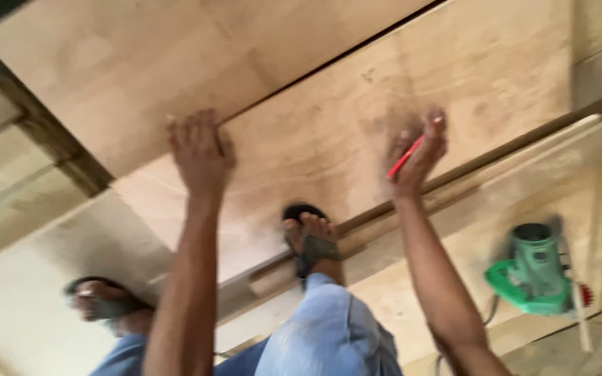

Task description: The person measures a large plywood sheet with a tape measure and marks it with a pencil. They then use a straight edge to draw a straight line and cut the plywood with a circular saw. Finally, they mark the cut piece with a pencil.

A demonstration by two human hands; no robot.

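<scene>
Both arms outstretched, hands lowered

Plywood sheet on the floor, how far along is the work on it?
Done: nothing certain; no mark or cut shows in the blur. In hand: left hand presses the plywood sheet at its edge; right hand holds a red pencil to it. Left: green power saw lies untouched.

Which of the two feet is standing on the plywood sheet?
The foot between the two arms, in a dark sandal, stands on the plywood sheet. The other foot, far left, is off it, on the paler floor.
</scene>
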